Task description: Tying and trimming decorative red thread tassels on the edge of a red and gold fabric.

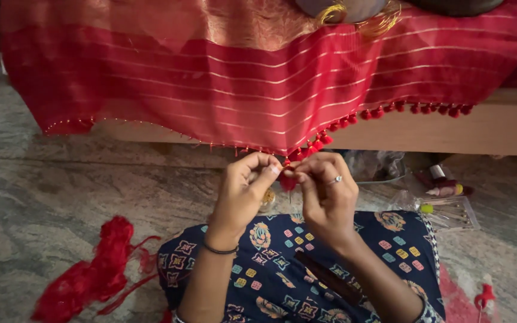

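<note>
**Both hands pinched on one red tassel at the cloth's hem**

Where the two hands meet just under the hem of the red cloth [258, 90], a small red tassel [287, 181] sits between their fingertips. Nearest the camera, below that hem, lies the lap in dark blue patterned fabric [282, 269], with both forearms rising from it toward the cloth. The left hand [243, 191], a dark band at its wrist, closes thumb and forefinger on the tassel from the left; the right hand [327, 197], with a ring, pinches it from the right. Neither is clearly nearer: the tassel lies at both sets of fingertips, just ahead of the hands and touching the hem's lowest dip. Its long axis hangs roughly straight down from the hem.

Left of the lap, well below the hem, a heap of loose red thread [91, 272] lies on the stone floor [43, 191]. Right of the hands, under the hem, are clear plastic packets [450, 209] with small tools. Farther off, along the hem to the right, runs a row of finished tassels [414, 109].

Whether a needle or thread runs between the fingers I cannot tell; the fingertips hide the tassel's top. The cloth's upper part is cut off.
</note>
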